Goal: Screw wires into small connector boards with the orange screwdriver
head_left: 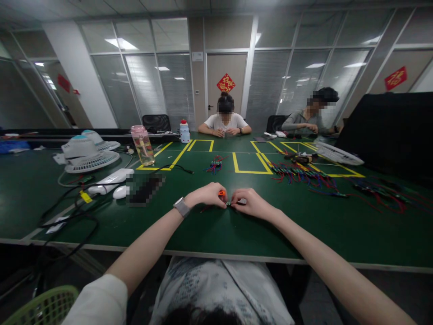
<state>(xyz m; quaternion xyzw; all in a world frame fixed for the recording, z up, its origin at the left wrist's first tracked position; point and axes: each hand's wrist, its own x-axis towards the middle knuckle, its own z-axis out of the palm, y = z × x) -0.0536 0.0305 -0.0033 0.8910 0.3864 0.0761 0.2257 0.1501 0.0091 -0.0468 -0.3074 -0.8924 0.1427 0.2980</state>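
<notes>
Close together above the green table, both of my hands meet at a small green circuit board (228, 204). My left hand (212, 195) is closed in a pinch at the board's left end. An orange object (222, 193), its kind unclear, shows between the thumb and fingers of that hand. From the right, my right hand (246, 201) pinches at the board's other end, where a thin wire seems to run; the fingertips hide most of it. Beyond my hands lies a small bunch of circuit boards with red and blue wires (215, 164).
Many wired boards (301, 174) lie to the right, near a keyboard (338, 153) and a black monitor (389, 140). At left are white fans (89, 155), a pink-lidded bottle (143, 146), a mouse (121, 192), a power strip (111, 180) and loose cables. Two people sit opposite.
</notes>
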